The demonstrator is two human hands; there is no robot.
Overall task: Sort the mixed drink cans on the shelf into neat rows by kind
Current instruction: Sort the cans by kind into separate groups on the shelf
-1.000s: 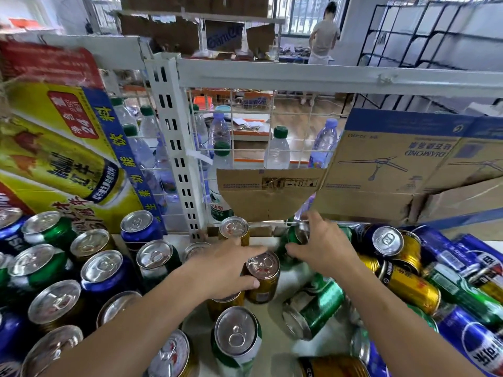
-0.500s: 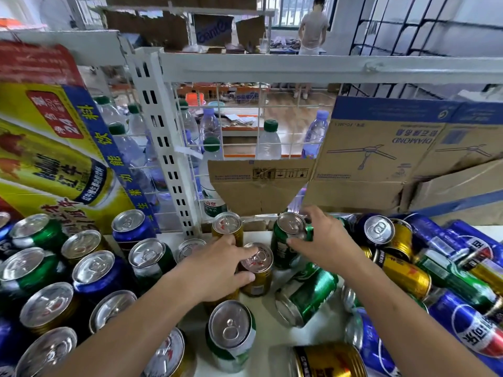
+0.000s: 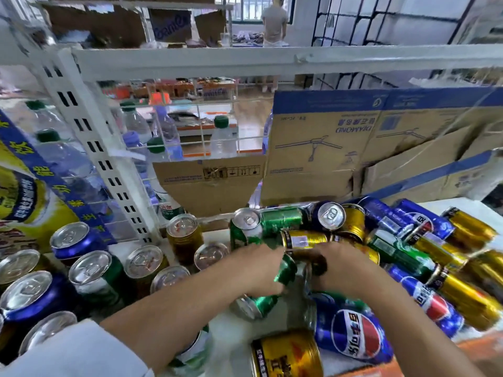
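Drink cans cover the white shelf [image 3: 234,330]. My left hand [image 3: 258,268] grips a green can [image 3: 285,270] that lies on its side in the middle. Just to its right, my right hand [image 3: 345,268] curls its fingers round a dark, blurred can [image 3: 317,263]. Behind the hands stands an upright green can [image 3: 242,232], with a gold can [image 3: 302,239] lying beside it. Upright cans stand at the left: a blue one [image 3: 73,240], a green one [image 3: 95,276] and a gold one [image 3: 185,232]. At the right, green, gold and blue cans lie in a heap [image 3: 424,251].
A blue Pepsi can [image 3: 353,333] and a gold can [image 3: 285,355] lie at the front. Cardboard boxes [image 3: 326,148] and a wire grid with water bottles [image 3: 168,131] close off the back. A perforated white upright [image 3: 100,153] stands at the left, with a yellow poster [image 3: 27,202] beside it.
My left hand left the upright gold cans and moved right to the lying green can. My right hand let go of the upright green can and came down beside the left hand.
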